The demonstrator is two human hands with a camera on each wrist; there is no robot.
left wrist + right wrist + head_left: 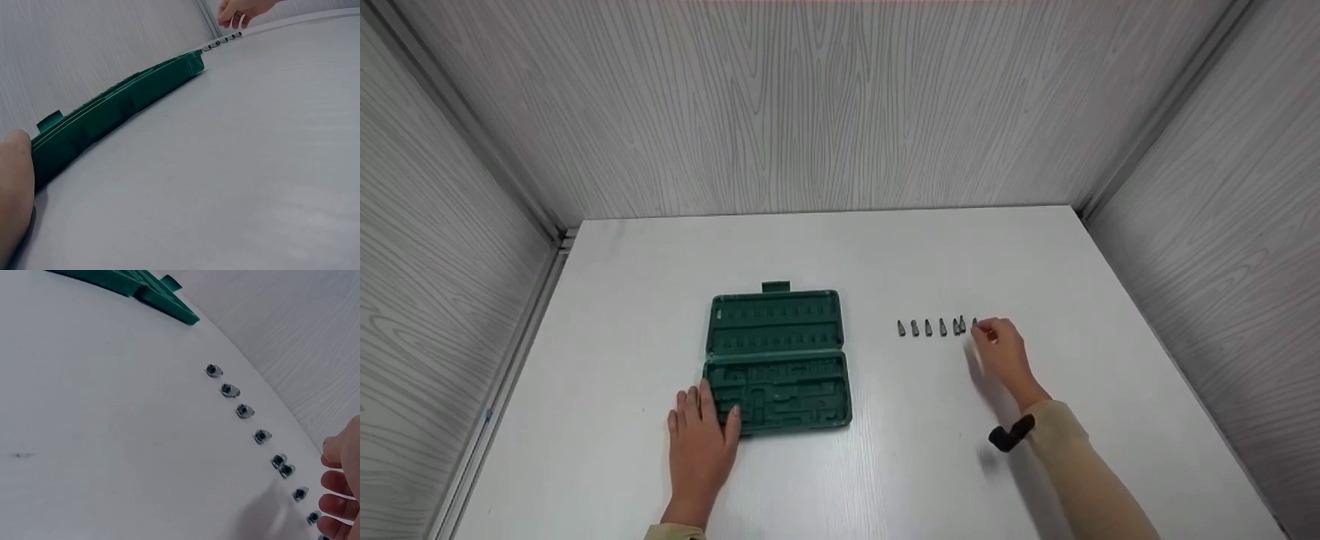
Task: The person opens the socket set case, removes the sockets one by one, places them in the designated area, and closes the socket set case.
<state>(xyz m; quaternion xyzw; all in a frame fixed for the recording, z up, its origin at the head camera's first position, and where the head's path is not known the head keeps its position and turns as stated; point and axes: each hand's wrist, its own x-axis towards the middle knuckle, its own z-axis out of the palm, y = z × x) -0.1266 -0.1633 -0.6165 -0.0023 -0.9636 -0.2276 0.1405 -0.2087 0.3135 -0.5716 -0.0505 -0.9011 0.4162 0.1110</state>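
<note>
An open green plastic case (777, 358) lies left of the middle of the table, its molded compartments facing up. My left hand (701, 442) rests at its near left corner, fingers over the left edge and thumb by the front edge. To the right runs a row of several small metal bits (928, 328) with dark near ends, two of them (283, 465) close together. My right hand (1000, 352) hovers over the row's right end, fingers loosely curled and thumb near the index finger. No bit shows between the fingertips (332, 449).
A white table (840, 487) carries everything, with grey wood-grain panels (825, 105) behind it and at both sides. The case's latch tab (776, 286) sticks out at the far edge of its lid. A dark wrist strap (1012, 433) sits on the right sleeve.
</note>
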